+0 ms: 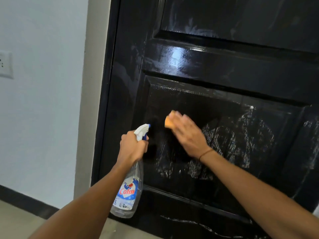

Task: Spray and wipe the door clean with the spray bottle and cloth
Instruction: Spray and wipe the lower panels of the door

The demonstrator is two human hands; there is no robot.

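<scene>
Head view: left hand (132,145) curls round the bottle (128,188) neck, light, slick plastic; right hand (188,135) fingers flat, pressing the soft cloth (168,122) onto the door (224,69).

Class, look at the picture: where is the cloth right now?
In the head view, the orange cloth is under the right hand's fingers, pressed on the door's lower panel, just right of the spray bottle's nozzle.
</scene>
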